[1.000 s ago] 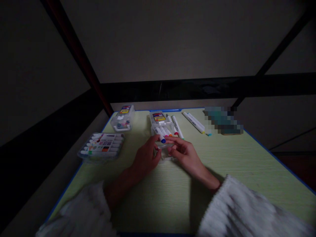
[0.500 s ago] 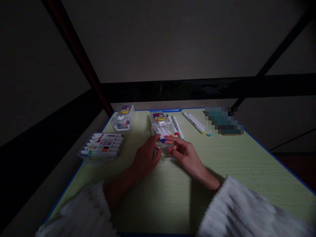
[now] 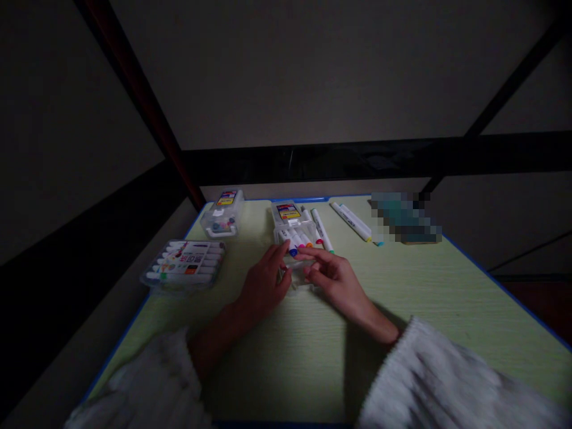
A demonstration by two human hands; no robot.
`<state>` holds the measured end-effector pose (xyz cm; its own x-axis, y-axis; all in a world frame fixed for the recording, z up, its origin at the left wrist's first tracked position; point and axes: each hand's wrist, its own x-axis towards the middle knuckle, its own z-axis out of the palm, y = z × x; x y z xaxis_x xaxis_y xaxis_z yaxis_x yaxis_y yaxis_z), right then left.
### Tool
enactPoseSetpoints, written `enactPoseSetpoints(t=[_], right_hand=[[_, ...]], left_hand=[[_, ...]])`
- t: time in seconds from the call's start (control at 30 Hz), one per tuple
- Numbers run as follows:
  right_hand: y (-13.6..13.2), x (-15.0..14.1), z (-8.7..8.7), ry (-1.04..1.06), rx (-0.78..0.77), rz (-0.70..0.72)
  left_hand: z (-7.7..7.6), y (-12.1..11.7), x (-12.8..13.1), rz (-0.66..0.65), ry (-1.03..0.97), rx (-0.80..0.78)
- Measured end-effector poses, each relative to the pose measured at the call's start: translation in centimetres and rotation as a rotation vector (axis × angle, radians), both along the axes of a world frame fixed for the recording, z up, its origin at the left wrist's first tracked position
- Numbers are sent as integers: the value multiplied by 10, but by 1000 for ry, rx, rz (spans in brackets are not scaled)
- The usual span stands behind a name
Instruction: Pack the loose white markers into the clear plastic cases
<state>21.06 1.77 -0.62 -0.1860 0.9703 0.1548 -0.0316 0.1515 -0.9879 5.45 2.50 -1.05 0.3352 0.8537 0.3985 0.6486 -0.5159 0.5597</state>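
Observation:
A clear plastic case [image 3: 292,286] stands open in front of me with several white markers inside, among them ones with pink and orange [image 3: 308,245] ends. On top, at the left, lies a marker with a dark blue end [image 3: 292,251], tilted toward me. My left hand [image 3: 266,277] is at the case's left side, its index fingertip against this marker and its thumb apart, lower down. My right hand [image 3: 335,274] reaches in from the right; its index finger is stretched out to the blue end, while the other fingers are curled above the case. Neither hand visibly encloses the marker.
Loose markers [image 3: 322,231] lie right of the case, and a further pair [image 3: 353,221] beyond. A second clear case [image 3: 223,214] stands back left. A flat marker pack [image 3: 187,262] is at the table's left edge. A pixelated flat object [image 3: 404,219] lies back right.
The blue-ended marker sits slightly lower, with its end shifted a little to the left. Both hands stay almost in place.

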Motion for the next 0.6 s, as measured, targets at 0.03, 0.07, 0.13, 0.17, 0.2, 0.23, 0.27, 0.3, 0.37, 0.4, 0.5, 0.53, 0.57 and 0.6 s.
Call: enactPoseSetpoints(t=[0.03, 0.07, 0.13, 0.17, 0.2, 0.23, 0.27, 0.3, 0.37, 0.4, 0.5, 0.53, 0.57, 0.6], right_hand=[[0, 0, 0, -2, 4, -2], [0, 0, -1, -3, 7, -4], [0, 0, -2, 3, 12, -7], [0, -1, -2, 7, 13, -6], [0, -1, -3, 11, 14, -5], [0, -1, -3, 13, 14, -5], [0, -1, -3, 14, 12, -4], [0, -1, -3, 14, 9, -4], [0, -1, -2, 13, 3, -1], [0, -1, -2, 12, 0, 1], [0, 0, 0, 9, -6, 7], [0, 0, 0, 6, -8, 8], [0, 0, 0, 2, -9, 10], [-1, 0, 0, -3, -10, 11]], left_hand=[[0, 0, 0, 4, -6, 0], [-1, 0, 0, 8, -16, 0], [-1, 0, 0, 18, -39, 0], [-2, 0, 0, 22, -48, -1], [-2, 0, 0, 25, -53, -4], [-2, 0, 0, 27, -54, -8], [-2, 0, 0, 30, -53, -13], [-2, -1, 0, 33, -52, -16], [-1, -1, 0, 33, -50, -17], [-1, -1, 0, 30, -49, -14], [-1, -1, 0, 15, -50, 1], [0, 0, 0, 11, -51, 6], [0, 0, 0, 7, -52, 12], [0, 0, -1, 3, -51, 18]])
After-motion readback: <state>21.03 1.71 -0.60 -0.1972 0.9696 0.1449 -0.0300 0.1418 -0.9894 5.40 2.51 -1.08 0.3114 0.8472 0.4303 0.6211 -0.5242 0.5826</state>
